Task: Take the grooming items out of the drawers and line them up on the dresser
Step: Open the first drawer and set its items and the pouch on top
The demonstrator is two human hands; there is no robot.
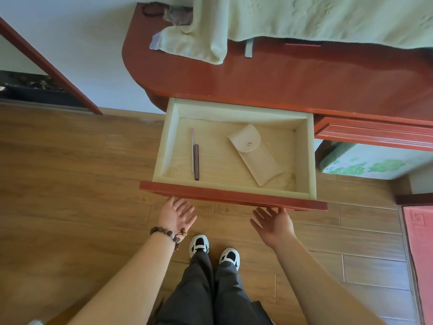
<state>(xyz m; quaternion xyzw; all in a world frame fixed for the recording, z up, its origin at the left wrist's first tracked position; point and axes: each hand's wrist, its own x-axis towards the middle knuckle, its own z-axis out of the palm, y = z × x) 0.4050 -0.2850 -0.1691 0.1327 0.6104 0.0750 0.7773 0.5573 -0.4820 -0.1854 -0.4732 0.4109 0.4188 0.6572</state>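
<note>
The drawer (234, 193) stands pulled out from under the red-brown desk (281, 76), its pale wooden inside in full view. Two things lie on its floor. Toward the left is a slim stick-like tool (195, 154), dark along its near half and pale along its far half, lying roughly front to back; what kind of tool it is cannot be told. Toward the right lies a cream pouch (255, 154) with a rounded flap and a snap, set at a slant, its flap end farther in and its bottom end near the front wall. The tool and the pouch are apart from each other.

Both hands are palm up just below the drawer's red front panel. The left hand (178, 215) has its fingers straight and spread, the fingertips reaching to the underside of the panel's left part; its grip is released and holds nothing. A bead bracelet (167, 234) circles that wrist. The right hand (273, 221) is likewise released, fingers loose and spread, tips at the panel's lower edge toward the right; whether they actually touch the wood cannot be told.

On the desk a pale green cloth (328, 17) hangs over the back part. Two sneakers (214, 250) stand on the wood floor (70, 172) below.
</note>
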